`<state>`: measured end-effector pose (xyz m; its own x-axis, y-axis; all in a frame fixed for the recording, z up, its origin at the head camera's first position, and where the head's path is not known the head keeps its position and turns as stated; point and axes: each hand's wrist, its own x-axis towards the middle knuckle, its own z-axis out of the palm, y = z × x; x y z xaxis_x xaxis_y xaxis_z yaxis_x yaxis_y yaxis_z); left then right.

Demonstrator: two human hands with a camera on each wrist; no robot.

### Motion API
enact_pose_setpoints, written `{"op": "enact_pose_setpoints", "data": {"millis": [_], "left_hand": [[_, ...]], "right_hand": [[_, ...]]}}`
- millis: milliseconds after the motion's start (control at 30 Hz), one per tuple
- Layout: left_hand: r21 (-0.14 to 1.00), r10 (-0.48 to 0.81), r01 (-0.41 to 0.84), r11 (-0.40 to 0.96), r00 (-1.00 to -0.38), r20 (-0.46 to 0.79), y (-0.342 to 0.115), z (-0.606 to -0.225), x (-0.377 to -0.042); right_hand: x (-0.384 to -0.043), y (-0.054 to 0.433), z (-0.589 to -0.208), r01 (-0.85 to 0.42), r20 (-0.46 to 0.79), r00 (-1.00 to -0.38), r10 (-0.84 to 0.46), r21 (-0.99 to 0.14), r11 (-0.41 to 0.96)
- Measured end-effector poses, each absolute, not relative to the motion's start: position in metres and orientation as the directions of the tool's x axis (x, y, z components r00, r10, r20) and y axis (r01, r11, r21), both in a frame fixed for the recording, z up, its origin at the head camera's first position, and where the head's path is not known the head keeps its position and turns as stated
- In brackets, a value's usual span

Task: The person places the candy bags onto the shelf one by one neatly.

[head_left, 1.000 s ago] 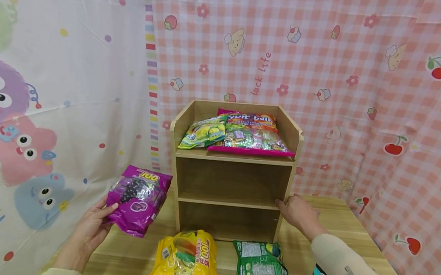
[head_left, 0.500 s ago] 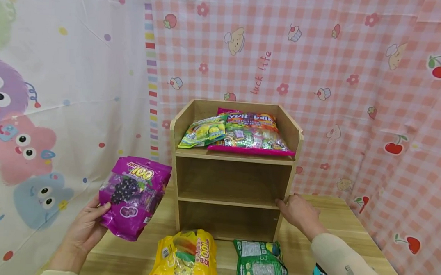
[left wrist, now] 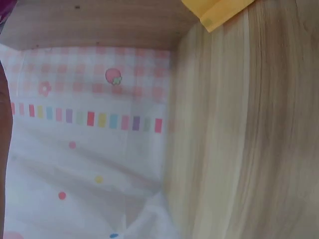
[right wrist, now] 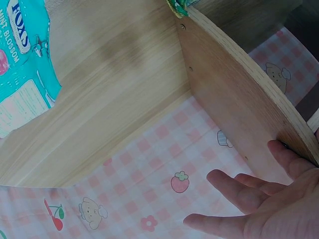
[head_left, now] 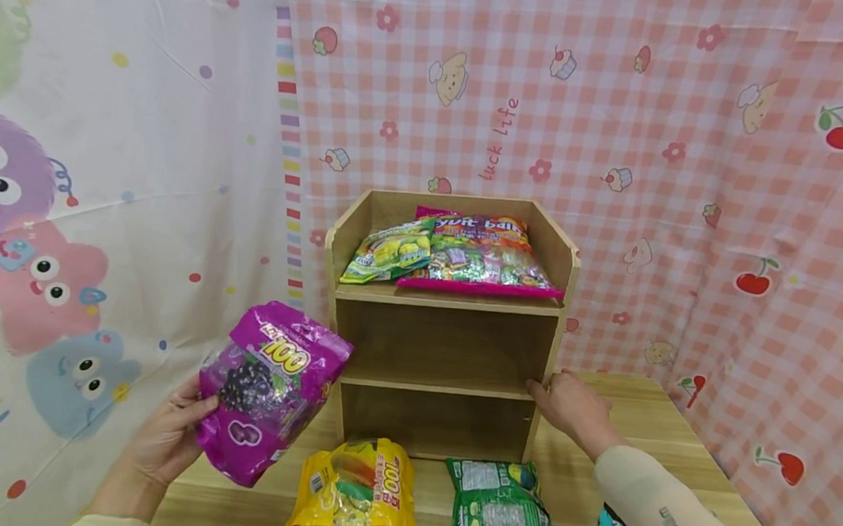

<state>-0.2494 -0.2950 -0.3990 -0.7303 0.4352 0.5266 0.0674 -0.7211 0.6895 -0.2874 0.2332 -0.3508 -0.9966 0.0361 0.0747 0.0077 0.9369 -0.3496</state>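
Observation:
At the left of the head view, my left hand [head_left: 167, 432] pinches the side of a purple grape candy bag [head_left: 267, 390], thumb on its front. The bag is tilted, its top right corner beside or in front of the shelf's left side. My right hand [head_left: 574, 407] steadies a small wooden shelf [head_left: 444, 389], thumb and index finger about its right side panel. The other fingers are spread in the right wrist view, where this hand [right wrist: 269, 199] lies against the panel [right wrist: 234, 94]. In the left wrist view only edges of hand and bag show.
A green-yellow candy bag [head_left: 394, 251] and a larger fruit candy bag [head_left: 481, 258] lie on the top tier. On the table [head_left: 668, 431], in front, are a yellow bag [head_left: 355, 495], a green bag [head_left: 501, 506] and a turquoise bag [right wrist: 25, 64]. Printed curtains [head_left: 507, 78] stand behind and beside.
The purple bag first moved slightly left and turned its face toward the camera. It then came back right and tilted clockwise in my left hand. My right hand stayed on the shelf.

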Motion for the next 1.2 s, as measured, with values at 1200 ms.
{"op": "enact_pose_setpoints", "data": {"millis": [1200], "left_hand": [[0.889,0.158,0.1,-0.446,-0.969,0.188,-0.158,-0.369,-0.253]], "right_hand": [[-0.288,0.234,-0.353,0.007,0.093,-0.995,0.041,-0.342,0.94]]}}
